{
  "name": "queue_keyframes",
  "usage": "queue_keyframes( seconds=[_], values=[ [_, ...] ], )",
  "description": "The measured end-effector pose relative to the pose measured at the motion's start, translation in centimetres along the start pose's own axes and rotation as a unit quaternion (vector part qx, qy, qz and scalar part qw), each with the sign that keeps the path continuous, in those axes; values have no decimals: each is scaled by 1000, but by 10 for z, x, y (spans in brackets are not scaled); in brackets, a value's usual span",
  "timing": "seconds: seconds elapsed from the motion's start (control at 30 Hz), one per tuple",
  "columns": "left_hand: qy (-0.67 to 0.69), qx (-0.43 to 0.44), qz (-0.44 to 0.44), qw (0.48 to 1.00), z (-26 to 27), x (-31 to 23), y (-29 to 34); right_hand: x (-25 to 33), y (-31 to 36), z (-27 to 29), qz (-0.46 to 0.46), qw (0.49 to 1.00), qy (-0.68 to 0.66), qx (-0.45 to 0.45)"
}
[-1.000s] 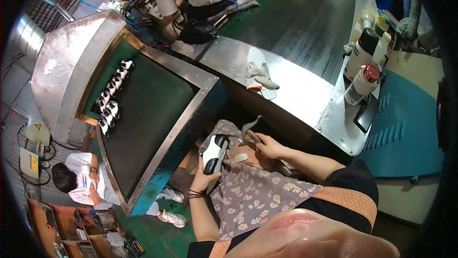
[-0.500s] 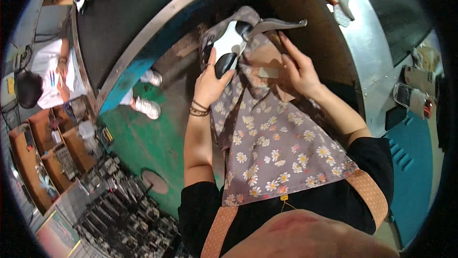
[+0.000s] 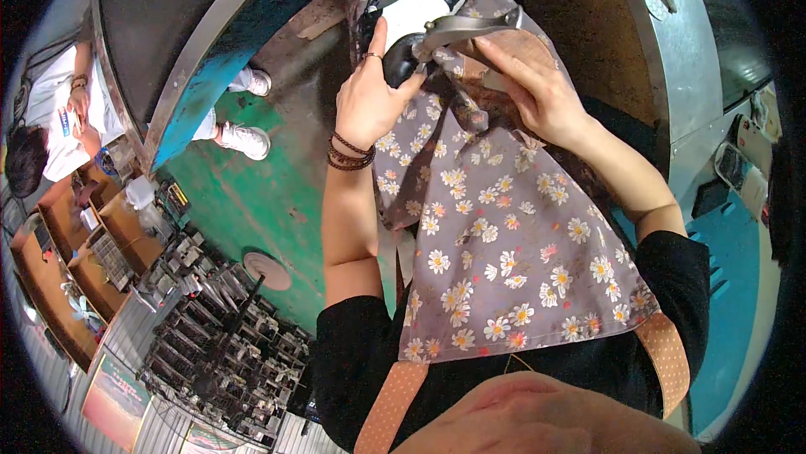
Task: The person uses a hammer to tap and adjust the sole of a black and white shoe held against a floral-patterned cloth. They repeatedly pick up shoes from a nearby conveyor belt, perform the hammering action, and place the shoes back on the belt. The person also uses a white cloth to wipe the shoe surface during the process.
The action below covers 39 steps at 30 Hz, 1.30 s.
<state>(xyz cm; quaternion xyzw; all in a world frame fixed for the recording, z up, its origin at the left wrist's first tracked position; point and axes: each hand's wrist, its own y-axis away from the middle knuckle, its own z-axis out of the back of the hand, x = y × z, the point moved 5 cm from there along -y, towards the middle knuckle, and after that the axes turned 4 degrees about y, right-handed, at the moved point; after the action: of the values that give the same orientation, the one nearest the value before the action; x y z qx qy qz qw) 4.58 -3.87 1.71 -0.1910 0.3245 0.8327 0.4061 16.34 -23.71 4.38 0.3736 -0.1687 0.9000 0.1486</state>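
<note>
My left hand (image 3: pixel 369 100) is closed around the near part of a black-and-white shoe (image 3: pixel 411 7). The thumb lies along its black end, the fingers against its white side. The shoe rests over the grey daisy-print apron (image 3: pixel 495 236) on my lap. A curved grey metal tool (image 3: pixel 472 29) sticks out to the right, one end against the shoe; its exact kind is unclear. My right hand (image 3: pixel 550 101) is just below the tool, fingers stretched out, the index fingertip at its lower edge. I see no firm grip, though the palm side is hidden.
A metal-edged curved bench or conveyor (image 3: pixel 227 22) runs along the left, with another metal edge (image 3: pixel 688 60) on the right. A co-worker in white (image 3: pixel 59 110) works at far left. Below are divided wooden trays (image 3: pixel 80 244) and a rack of dark metal parts (image 3: pixel 227 345).
The shoe appears higher in view and has turned slightly. The tool's free end has shifted left and up. My right hand has come closer to the tool, its index finger now reaching it.
</note>
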Motion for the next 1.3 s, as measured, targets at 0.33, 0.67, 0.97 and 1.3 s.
queue_keyframes(
  seconds=[0.33, 0.67, 0.97, 1.3],
  values=[
    [-19, 6, -10, 1000, -3, -4, -2, 7, -5, -3, 16, 1000, 9, 4],
    [35, -11, -53, 998, -8, 3, -1, 9, 5, -8, 26, 997, 69, 22],
    [199, 88, -131, 967, -11, 30, 4, 14, 6, -13, 61, 992, 100, 37],
    [162, 88, -110, 977, -6, 27, 4, 9, 9, -23, 95, 990, 98, 36]
  ],
)
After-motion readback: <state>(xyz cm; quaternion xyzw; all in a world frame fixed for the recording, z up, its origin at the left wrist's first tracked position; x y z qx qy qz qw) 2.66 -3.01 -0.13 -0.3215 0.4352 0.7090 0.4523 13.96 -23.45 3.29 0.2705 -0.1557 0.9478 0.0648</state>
